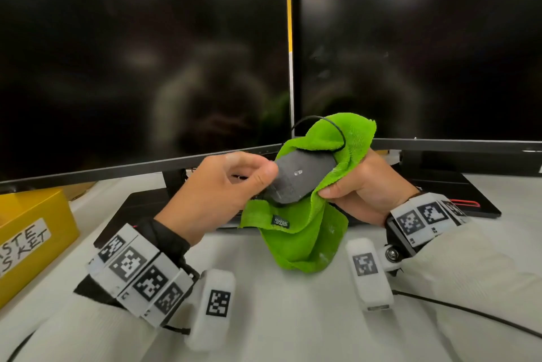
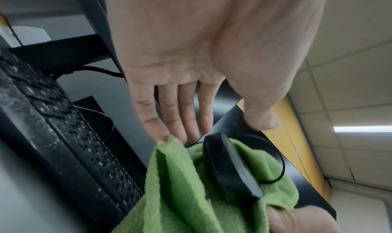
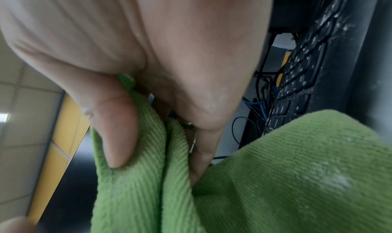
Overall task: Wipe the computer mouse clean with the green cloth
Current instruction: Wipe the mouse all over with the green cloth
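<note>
Hands meet above the white desk (image 1: 293,317), before two dark monitors. Right hand (image 1: 363,185) cups the green cloth (image 1: 305,232), thumb pinching a fold against the fingers; ribbed weave on one face, fuzzy pile on the other. Grey computer mouse (image 1: 296,176) lies tilted in the cloth, matte and rounded, its black cable (image 1: 337,132) looping over the fabric. Left hand (image 1: 217,194): thumb on the near end of the mouse, fingers straight in the left wrist view; firm grip cannot be told.
</note>
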A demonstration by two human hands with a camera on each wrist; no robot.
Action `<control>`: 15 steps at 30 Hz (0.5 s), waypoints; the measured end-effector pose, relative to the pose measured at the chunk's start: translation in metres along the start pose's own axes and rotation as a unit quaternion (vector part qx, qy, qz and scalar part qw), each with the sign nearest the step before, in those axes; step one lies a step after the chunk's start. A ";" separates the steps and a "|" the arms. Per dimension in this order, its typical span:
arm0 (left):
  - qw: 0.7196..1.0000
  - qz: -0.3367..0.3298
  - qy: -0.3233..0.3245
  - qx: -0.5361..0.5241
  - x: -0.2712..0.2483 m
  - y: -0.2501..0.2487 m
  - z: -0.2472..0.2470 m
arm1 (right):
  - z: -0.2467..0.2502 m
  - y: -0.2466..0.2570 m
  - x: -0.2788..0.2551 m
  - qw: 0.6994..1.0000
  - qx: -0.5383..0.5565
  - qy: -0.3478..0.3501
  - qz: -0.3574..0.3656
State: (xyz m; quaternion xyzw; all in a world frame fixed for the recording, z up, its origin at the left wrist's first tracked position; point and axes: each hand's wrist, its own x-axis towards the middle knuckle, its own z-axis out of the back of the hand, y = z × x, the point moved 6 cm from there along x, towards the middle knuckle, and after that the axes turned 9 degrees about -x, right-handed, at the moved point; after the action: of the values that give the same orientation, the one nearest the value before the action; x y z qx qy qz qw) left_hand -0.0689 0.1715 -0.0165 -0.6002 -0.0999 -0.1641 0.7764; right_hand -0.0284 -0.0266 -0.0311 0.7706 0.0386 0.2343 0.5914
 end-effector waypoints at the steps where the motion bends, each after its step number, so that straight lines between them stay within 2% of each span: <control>1: 1.000 0.002 0.010 0.001 0.000 0.002 -0.003 | -0.004 -0.001 0.000 1.000 -0.005 0.018 -0.001; 6: 0.999 0.026 0.038 0.004 0.001 0.009 -0.011 | -0.017 -0.005 -0.001 0.997 -0.038 0.070 -0.008; 9: 0.998 0.051 0.022 -0.027 0.000 0.013 -0.006 | -0.013 -0.007 0.002 0.999 -0.032 0.040 -0.008; 13: 0.987 0.102 -0.015 -0.125 0.000 0.020 -0.003 | -0.001 -0.003 0.004 1.000 0.005 -0.026 0.002; 15: 0.982 0.109 -0.031 -0.152 0.000 0.020 -0.004 | -0.002 -0.001 0.002 1.000 0.010 -0.022 -0.003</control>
State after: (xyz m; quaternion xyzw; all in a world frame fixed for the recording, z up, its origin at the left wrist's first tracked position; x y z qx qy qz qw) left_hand -0.0621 0.1723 -0.0352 -0.7234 -0.0318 -0.0724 0.6859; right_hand -0.0277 -0.0234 -0.0315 0.7816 0.0301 0.2147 0.5850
